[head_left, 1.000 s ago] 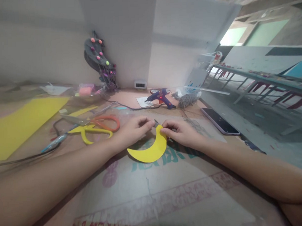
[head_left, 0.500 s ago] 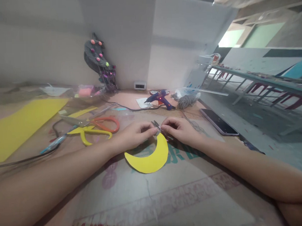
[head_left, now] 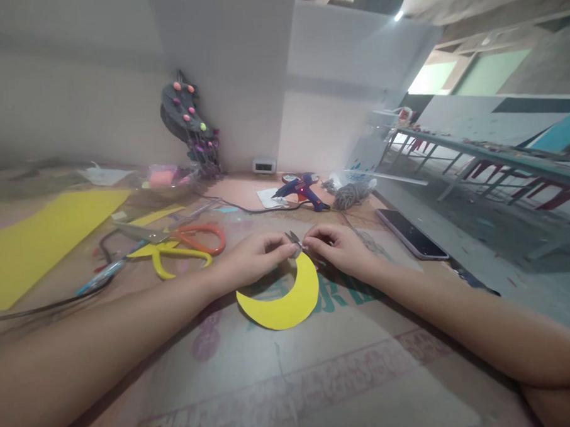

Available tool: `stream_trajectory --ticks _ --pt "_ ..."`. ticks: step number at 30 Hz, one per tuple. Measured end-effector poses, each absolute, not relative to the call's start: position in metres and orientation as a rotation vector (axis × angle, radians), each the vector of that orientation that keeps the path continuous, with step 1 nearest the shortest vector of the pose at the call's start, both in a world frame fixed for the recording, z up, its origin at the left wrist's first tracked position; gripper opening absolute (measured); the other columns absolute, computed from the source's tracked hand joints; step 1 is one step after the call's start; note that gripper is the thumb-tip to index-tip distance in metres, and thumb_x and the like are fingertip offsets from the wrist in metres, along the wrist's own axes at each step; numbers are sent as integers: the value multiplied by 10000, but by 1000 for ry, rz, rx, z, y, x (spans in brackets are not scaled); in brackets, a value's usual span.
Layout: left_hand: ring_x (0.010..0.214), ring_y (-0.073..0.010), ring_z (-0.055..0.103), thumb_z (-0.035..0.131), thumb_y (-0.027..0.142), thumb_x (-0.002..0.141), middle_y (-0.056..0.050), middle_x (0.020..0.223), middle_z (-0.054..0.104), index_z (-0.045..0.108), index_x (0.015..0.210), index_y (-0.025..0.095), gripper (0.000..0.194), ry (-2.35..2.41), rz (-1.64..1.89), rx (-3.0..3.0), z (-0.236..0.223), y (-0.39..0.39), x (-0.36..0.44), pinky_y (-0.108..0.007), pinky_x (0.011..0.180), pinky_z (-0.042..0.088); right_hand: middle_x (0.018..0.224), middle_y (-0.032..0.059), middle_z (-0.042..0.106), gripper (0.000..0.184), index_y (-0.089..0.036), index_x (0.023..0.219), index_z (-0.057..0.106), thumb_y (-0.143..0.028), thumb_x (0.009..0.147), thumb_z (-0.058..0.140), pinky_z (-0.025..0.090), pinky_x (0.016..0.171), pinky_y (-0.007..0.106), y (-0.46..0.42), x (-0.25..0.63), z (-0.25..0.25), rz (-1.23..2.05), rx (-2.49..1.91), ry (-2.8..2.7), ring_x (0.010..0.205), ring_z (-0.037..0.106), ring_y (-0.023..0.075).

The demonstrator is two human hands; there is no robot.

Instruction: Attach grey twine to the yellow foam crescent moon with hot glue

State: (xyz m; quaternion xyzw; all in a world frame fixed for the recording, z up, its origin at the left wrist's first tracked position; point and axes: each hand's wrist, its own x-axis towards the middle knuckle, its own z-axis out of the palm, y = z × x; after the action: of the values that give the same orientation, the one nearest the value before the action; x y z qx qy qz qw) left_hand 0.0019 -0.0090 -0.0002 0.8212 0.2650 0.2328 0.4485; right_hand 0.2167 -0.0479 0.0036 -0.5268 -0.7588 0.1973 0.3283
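A yellow crescent cutout [head_left: 289,308] lies over the printed board, its horns pointing up and left. My left hand [head_left: 258,255] is closed, its thumb and fingers pinching at the crescent's upper tip. Close beside it, my right hand [head_left: 340,247] pinches what looks like grey yarn at that same tip. Dark, pointed ends [head_left: 291,236] stick up between the two hands; their kind is unclear. From the ball of grey yarn [head_left: 353,196], a loose strand runs down behind my right hand.
Scissors with orange and yellow handles [head_left: 192,239] lie left beside yellow sheet material [head_left: 45,240]. A blue glue gun [head_left: 303,189] with a lit red light stands behind my hands. A phone [head_left: 411,233] lies at the right edge. A decorated grey crescent [head_left: 181,111] hangs against the wall.
The whole view has shifted slightly downward. Both hands keep their pinch at the crescent's tip, with hardly any movement.
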Motion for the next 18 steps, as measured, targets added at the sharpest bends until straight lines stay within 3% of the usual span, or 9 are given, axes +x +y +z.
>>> stream_trajectory --ticks 5,7,10,18 --pt "708 -159 578 434 512 900 -12 769 671 604 809 181 383 785 654 1987 -3 -8 3 -243 611 410 984 57 659 225 -197 1033 657 -266 915 479 452 805 311 -38 223 0 301 -1313 -2058 898 595 173" --pt "709 -167 579 431 543 891 -18 763 666 615 812 176 417 823 690 1965 -3 -8 3 -249 608 414 948 58 634 216 -191 1032 626 -268 926 455 449 757 304 -37 224 0 237 -1325 -2025 835 575 166" --pt "674 -164 557 432 549 886 -11 734 642 605 800 174 422 865 754 1952 -4 -6 5 -248 576 400 824 41 586 179 -183 873 573 -283 937 439 432 704 290 -39 224 2 184 -1307 -2009 765 542 161" --pt "714 -177 550 420 526 896 -1 705 586 583 777 180 401 920 866 1945 -8 -2 5 -259 615 406 682 25 544 373 -182 690 532 -363 967 362 400 628 265 -50 219 8 236 -1187 -2185 659 515 143"
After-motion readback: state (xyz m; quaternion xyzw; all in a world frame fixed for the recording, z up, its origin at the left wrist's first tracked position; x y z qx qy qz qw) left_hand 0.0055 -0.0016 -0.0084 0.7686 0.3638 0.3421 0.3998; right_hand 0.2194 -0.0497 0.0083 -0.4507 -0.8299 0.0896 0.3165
